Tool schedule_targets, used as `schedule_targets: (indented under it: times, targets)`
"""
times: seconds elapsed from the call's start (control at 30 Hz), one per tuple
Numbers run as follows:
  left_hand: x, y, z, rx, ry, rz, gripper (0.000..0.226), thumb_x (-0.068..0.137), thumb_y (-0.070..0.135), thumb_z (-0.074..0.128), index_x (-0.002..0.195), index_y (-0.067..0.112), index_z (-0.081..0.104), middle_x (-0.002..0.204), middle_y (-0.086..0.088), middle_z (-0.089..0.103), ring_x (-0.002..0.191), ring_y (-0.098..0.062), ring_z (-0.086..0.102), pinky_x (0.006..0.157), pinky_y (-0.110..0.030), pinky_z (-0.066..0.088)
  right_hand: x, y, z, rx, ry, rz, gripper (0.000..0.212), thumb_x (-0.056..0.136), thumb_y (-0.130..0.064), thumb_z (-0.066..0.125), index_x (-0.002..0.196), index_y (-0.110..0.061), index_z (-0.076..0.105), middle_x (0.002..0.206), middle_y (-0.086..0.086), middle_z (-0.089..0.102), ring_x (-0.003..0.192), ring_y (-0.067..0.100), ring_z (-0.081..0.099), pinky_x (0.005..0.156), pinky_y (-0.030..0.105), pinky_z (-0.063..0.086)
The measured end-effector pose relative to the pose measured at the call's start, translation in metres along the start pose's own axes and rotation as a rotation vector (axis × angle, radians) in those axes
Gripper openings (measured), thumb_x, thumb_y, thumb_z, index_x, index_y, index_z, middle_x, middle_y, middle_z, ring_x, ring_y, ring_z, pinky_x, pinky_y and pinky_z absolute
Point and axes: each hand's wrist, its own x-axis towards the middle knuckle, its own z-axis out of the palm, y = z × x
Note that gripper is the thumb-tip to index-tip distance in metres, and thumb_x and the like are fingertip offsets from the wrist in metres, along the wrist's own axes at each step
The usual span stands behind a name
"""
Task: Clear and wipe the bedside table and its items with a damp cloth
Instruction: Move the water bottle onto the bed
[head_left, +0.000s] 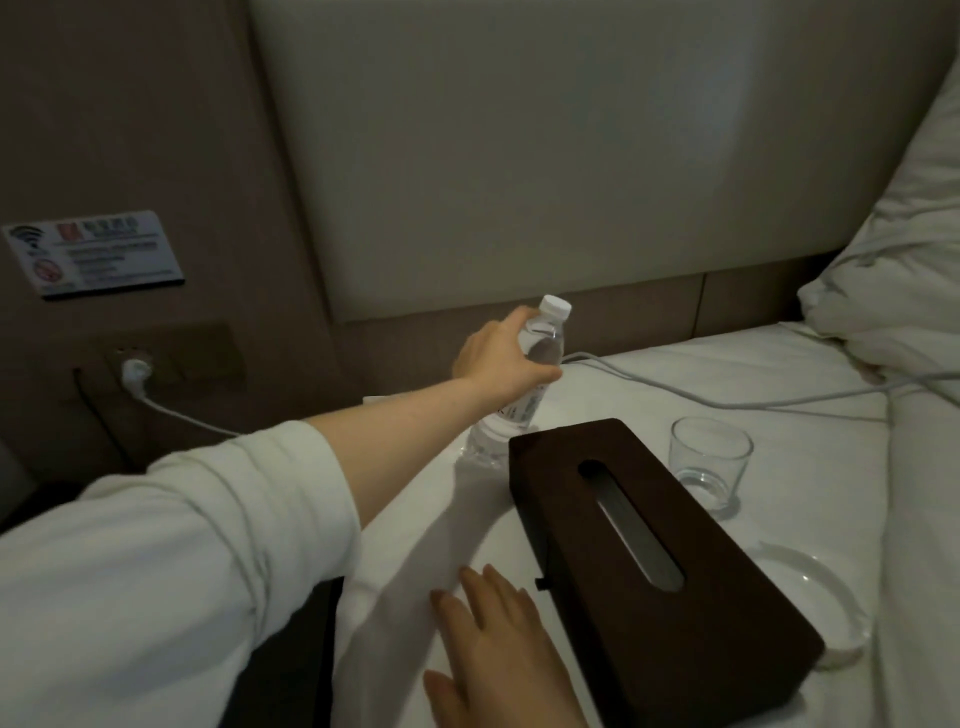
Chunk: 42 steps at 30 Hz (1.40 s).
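My left hand (501, 364) is closed around the upper half of a clear plastic water bottle (522, 402) with a white cap, which stands tilted on the white bed sheet (649, 374). Just right of the bottle's base lies a dark brown wooden tissue box (639, 566) with a long slot in its lid. An empty clear drinking glass (709, 465) stands upright beyond the box's right side. A clear glass dish (826, 608) lies flat at the box's near right corner. My right hand (498, 654) rests flat on the sheet, fingers spread, left of the box.
A grey cable (727, 397) runs across the sheet from behind the bottle toward the pillow (893, 270) at right. A white plug (136, 371) sits in a wall socket at left, under a small wifi sign (96, 254). A pale padded headboard (519, 156) stands behind.
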Motion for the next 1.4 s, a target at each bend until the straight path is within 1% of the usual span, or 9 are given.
schedule_targets:
  times: [0.33, 0.57, 0.7, 0.8, 0.9, 1.03, 1.07, 1.17, 1.4]
  targets:
    - [-0.003, -0.003, 0.01, -0.104, -0.068, -0.089, 0.071, 0.071, 0.031, 0.075, 0.127, 0.04, 0.034, 0.12, -0.004, 0.038, 0.102, -0.032, 0.056, 0.09, -0.039, 0.047, -0.001, -0.001, 0.0, -0.01, -0.027, 0.016, 0.063, 0.099, -0.039, 0.045, 0.154, -0.028, 0.017, 0.164, 0.001, -0.004, 0.15, 0.023, -0.009, 0.12, 0.044, -0.006]
    - [-0.002, -0.011, 0.026, -0.109, -0.145, -0.107, 0.069, 0.07, 0.023, 0.08, 0.117, 0.027, 0.03, 0.112, 0.0, 0.057, 0.1, -0.028, 0.06, 0.086, -0.047, 0.053, 0.003, 0.001, 0.004, -0.013, -0.028, 0.013, 0.063, 0.098, -0.04, 0.046, 0.153, -0.03, 0.019, 0.164, 0.001, -0.005, 0.15, 0.023, -0.011, 0.118, 0.048, -0.009]
    - [0.003, -0.01, 0.043, -0.056, -0.228, -0.098, 0.058, 0.068, 0.023, 0.08, 0.112, 0.026, 0.042, 0.107, 0.0, 0.059, 0.096, -0.023, 0.059, 0.083, -0.043, 0.054, 0.006, 0.001, 0.007, -0.146, 0.204, 0.033, 0.065, 0.082, -0.055, 0.061, 0.142, -0.036, 0.046, 0.158, 0.01, 0.025, 0.148, 0.028, 0.018, 0.117, 0.052, 0.016]
    - [0.009, -0.01, 0.059, 0.016, -0.2, -0.096, 0.03, 0.079, 0.016, 0.07, 0.103, 0.027, 0.054, 0.103, 0.001, 0.061, 0.095, -0.022, 0.06, 0.083, -0.04, 0.054, 0.01, 0.002, 0.005, -0.059, -0.04, 0.002, 0.067, 0.095, -0.043, 0.05, 0.153, -0.03, 0.019, 0.164, 0.006, -0.009, 0.149, 0.027, -0.016, 0.116, 0.051, -0.013]
    - [0.018, -0.009, 0.06, -0.004, -0.165, -0.129, 0.028, 0.084, 0.005, 0.058, 0.1, 0.027, 0.061, 0.114, -0.002, 0.062, 0.104, -0.024, 0.059, 0.087, -0.04, 0.053, 0.01, 0.009, 0.006, -0.026, -0.049, 0.0, 0.067, 0.097, -0.042, 0.049, 0.154, -0.029, 0.015, 0.163, 0.004, -0.013, 0.147, 0.026, -0.021, 0.112, 0.046, -0.019]
    - [0.02, -0.015, 0.052, -0.041, -0.272, -0.121, 0.033, 0.082, 0.006, 0.064, 0.109, 0.025, 0.064, 0.12, -0.003, 0.062, 0.109, -0.023, 0.059, 0.093, -0.041, 0.052, 0.0, 0.0, -0.002, -0.121, 0.064, 0.063, 0.066, 0.065, -0.071, 0.066, 0.124, -0.041, 0.063, 0.143, 0.01, 0.051, 0.136, 0.028, 0.045, 0.109, 0.049, 0.037]
    - [0.017, -0.019, 0.05, -0.045, -0.276, -0.123, 0.034, 0.082, 0.007, 0.064, 0.111, 0.024, 0.064, 0.119, -0.002, 0.062, 0.108, -0.023, 0.059, 0.093, -0.041, 0.052, -0.001, 0.0, -0.002, -0.154, 0.077, 0.059, 0.066, 0.066, -0.072, 0.064, 0.124, -0.042, 0.063, 0.144, 0.01, 0.05, 0.136, 0.028, 0.045, 0.109, 0.046, 0.038]
    - [0.007, -0.036, 0.035, -0.044, -0.229, -0.135, 0.032, 0.083, 0.009, 0.064, 0.111, 0.024, 0.065, 0.114, 0.0, 0.064, 0.103, -0.02, 0.06, 0.089, -0.036, 0.053, 0.004, 0.004, 0.004, -0.052, -0.05, -0.005, 0.064, 0.097, -0.048, 0.046, 0.153, -0.034, 0.019, 0.164, 0.001, -0.006, 0.15, 0.023, -0.01, 0.118, 0.049, -0.006]
    - [-0.028, -0.114, -0.063, 0.09, -0.075, -0.272, 0.023, 0.08, 0.015, 0.068, 0.102, 0.024, 0.07, 0.105, 0.001, 0.069, 0.101, -0.019, 0.063, 0.092, -0.032, 0.05, 0.004, 0.006, 0.005, -0.102, -0.102, 0.025, 0.061, 0.099, -0.05, 0.038, 0.153, -0.039, 0.012, 0.163, -0.005, -0.013, 0.149, 0.019, -0.014, 0.119, 0.045, -0.006]
